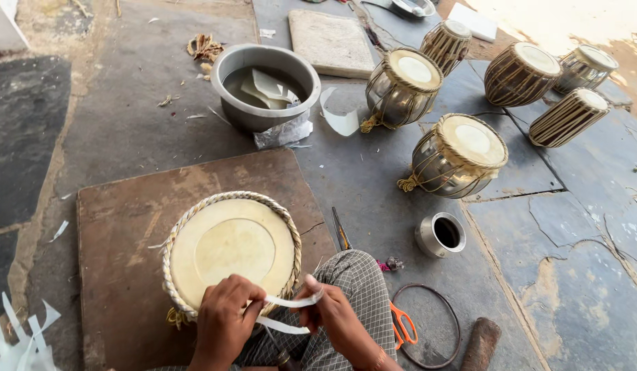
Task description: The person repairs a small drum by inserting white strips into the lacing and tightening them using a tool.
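Observation:
A drum head (pixel 230 249) with pale skin and a braided cream rim lies face up on a brown wooden board (pixel 126 227). At its near edge my left hand (pixel 226 319) and my right hand (pixel 336 317) both pinch a thin white strip (pixel 289 302), stretched between them. A second end of strip (pixel 281 326) hangs just below. My knee in checked cloth (pixel 356 275) sits under my right hand.
A metal bowl (pixel 265 86) holds water and white strips. Several finished metal and wooden drums (pixel 459 154) stand at the right. A small steel cup (pixel 440 235), orange scissors (pixel 402 324), a wire ring (pixel 428 326), a blade (pixel 341 230) and a stone slab (pixel 330 42) lie around.

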